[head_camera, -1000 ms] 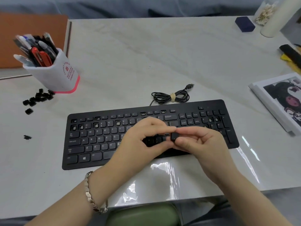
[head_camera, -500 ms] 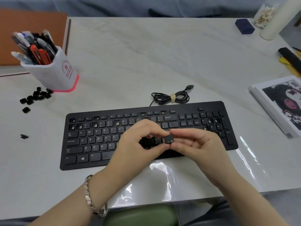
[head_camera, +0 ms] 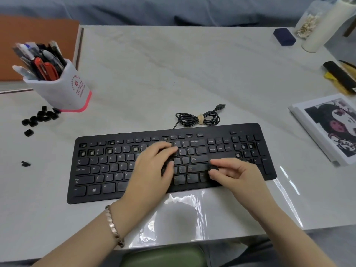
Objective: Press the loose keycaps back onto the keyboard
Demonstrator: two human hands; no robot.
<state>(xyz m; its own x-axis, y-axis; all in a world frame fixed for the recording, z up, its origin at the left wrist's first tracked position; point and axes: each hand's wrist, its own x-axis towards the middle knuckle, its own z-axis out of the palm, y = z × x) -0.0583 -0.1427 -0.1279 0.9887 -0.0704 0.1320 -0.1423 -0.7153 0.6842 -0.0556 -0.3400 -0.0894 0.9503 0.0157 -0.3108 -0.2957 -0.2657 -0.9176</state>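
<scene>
My right hand (head_camera: 236, 175) pinches a keycap (head_camera: 213, 168) over the keyboard (head_camera: 100, 196); left hand (head_camera: 152, 172) curled, contents unclear. Cap's likely light, stiff, slippery; grip edges, press flat.

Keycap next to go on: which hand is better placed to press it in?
Right. The right hand pinches a keycap over the keyboard; the left hand is curled round what look like spare keycaps.

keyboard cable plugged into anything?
No, the cable lies coiled and tied on the table behind the keyboard, and its USB plug lies free.
</scene>
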